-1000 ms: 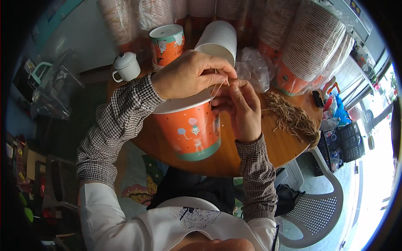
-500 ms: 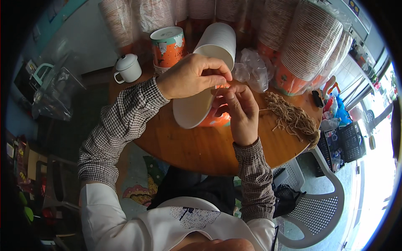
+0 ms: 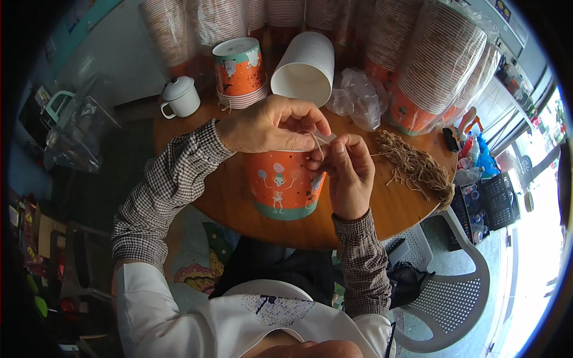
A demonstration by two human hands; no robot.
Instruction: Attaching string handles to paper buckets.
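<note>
An orange paper bucket (image 3: 279,188) with a skeleton print and a green band at its lower edge stands at the table's near side. Above its rim, my left hand (image 3: 276,126) pinches a thin tan string (image 3: 317,144) between thumb and fingers. Close by at the bucket's right side, my right hand (image 3: 349,173) also has thumb and fingertips closed on the string. The hands hide much of the rim and part of the string. From the right hand a strand runs toward a loose hank of string (image 3: 412,166) on the table.
Behind are an upside-down bucket stack (image 3: 240,71) and a white bucket stack on its side (image 3: 304,67). A lidded white mug (image 3: 181,97) stands left; crumpled plastic (image 3: 361,101) lies right. Wrapped bucket stacks (image 3: 441,59) line the back of the wooden table (image 3: 224,206).
The bucket has turned from tilted, with its pale round end facing left, to standing with its printed side toward me. Both hands have shifted slightly and stay close together at the string.
</note>
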